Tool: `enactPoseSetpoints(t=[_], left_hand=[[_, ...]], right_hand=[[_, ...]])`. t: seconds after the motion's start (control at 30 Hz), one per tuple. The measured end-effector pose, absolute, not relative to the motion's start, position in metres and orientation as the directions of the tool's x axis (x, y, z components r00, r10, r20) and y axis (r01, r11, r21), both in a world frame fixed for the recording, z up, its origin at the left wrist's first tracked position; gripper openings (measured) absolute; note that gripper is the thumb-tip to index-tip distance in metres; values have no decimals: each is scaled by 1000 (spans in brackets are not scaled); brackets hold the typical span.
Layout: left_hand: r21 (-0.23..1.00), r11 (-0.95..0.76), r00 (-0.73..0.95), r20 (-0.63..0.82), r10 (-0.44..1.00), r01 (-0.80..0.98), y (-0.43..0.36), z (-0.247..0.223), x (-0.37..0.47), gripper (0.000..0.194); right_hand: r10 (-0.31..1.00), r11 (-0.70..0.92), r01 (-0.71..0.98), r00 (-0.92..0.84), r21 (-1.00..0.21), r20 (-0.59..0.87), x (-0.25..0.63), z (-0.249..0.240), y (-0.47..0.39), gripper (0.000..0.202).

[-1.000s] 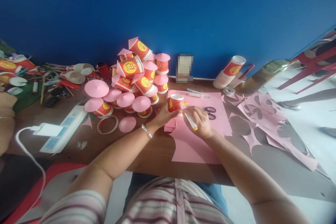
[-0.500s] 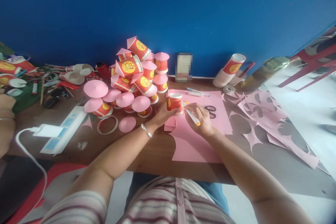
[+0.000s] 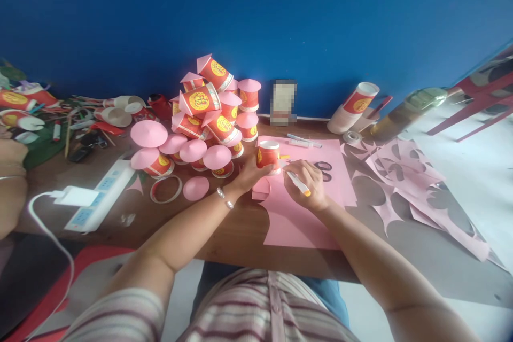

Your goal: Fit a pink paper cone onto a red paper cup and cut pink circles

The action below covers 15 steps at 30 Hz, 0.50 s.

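Note:
My left hand (image 3: 249,176) is wrapped round a red paper cup (image 3: 267,157) with a yellow print, keeping it upright with its mouth facing up. In my right hand (image 3: 311,186) is a white marker pen (image 3: 296,183) with an orange end, its other end pointing at the lower side of the cup. Whether the tip touches the cup I cannot tell. Both hands are over a pink paper sheet (image 3: 298,231) with cut-out edges. Black scissor handles (image 3: 327,172) lie on the sheet, right of my right hand.
Red cups with pink cone tops (image 3: 199,100) are piled back left. A power strip (image 3: 100,197) with a charger stands nearer. Pink paper scraps (image 3: 404,171), a stack of cups (image 3: 353,108) and a bottle (image 3: 409,112) are to the right. Another person's arm (image 3: 12,187) shows far left.
The marker pen and my right hand have shifted slightly right and down, away from the cup. My left hand keeps its hold on the cup. The whole view has moved a little.

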<state>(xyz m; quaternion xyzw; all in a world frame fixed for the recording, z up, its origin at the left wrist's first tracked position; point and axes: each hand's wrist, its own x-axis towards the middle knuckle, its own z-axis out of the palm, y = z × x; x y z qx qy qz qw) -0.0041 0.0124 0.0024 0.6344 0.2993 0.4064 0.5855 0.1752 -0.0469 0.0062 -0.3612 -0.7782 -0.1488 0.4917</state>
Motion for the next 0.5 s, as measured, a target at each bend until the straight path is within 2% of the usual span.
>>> enactPoseSetpoints(t=[0.27, 0.37, 0.5], left_hand=[[985, -163, 429, 126, 895, 53, 12, -5, -4, 56], [987, -154, 445, 117, 888, 49, 12, -6, -4, 64], [983, -164, 439, 114, 891, 78, 12, -8, -3, 65]], right_hand=[[401, 755, 654, -415, -38, 817, 175, 0, -52, 32], [414, 751, 658, -414, -48, 811, 176, 0, -52, 34], [421, 747, 662, -410, -54, 809, 175, -1, -51, 35]])
